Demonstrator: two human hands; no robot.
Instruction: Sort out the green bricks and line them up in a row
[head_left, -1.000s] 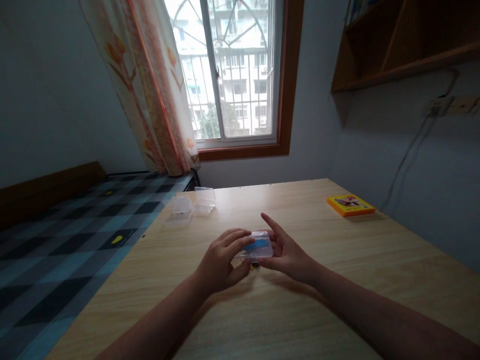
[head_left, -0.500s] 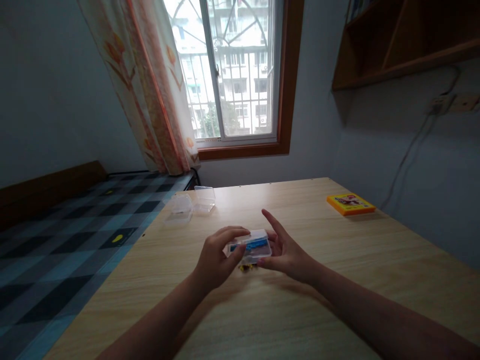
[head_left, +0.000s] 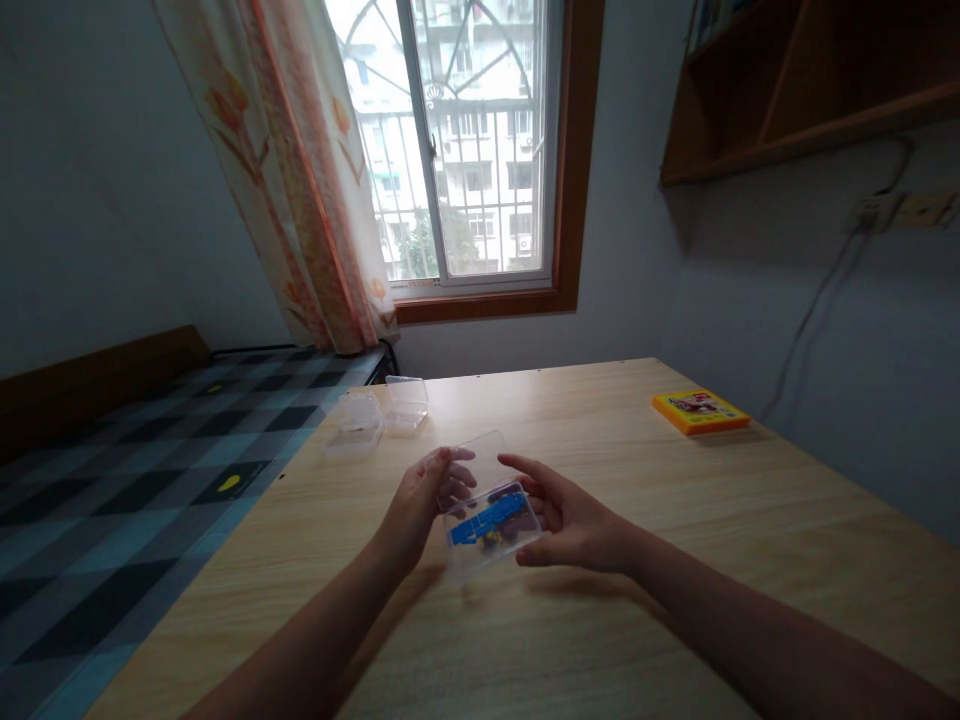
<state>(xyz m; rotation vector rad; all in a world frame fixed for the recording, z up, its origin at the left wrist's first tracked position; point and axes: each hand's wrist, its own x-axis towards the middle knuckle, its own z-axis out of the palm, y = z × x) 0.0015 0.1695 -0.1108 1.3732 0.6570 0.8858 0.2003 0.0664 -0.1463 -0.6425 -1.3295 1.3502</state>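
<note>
A small clear plastic box is held above the wooden table with its lid raised at the back. Inside it lies a flat blue piece. A small yellow and dark bit shows through the clear plastic; whether it is in the box or beneath it, I cannot tell. My left hand pinches the lid's left side, thumb in front and fingers seen through the plastic. My right hand grips the box's right end, thumb at the near edge, index finger stretched out free.
Two open clear plastic boxes, a nearer one and a farther one, stand at the table's far left. A yellow-orange flat box lies at the far right. A bed with a checked cover borders the table's left side.
The box's lid has swung up and back, with my left hand now on it. The box has tilted, and its blue piece shows more fully. My right hand stays at the right end.
</note>
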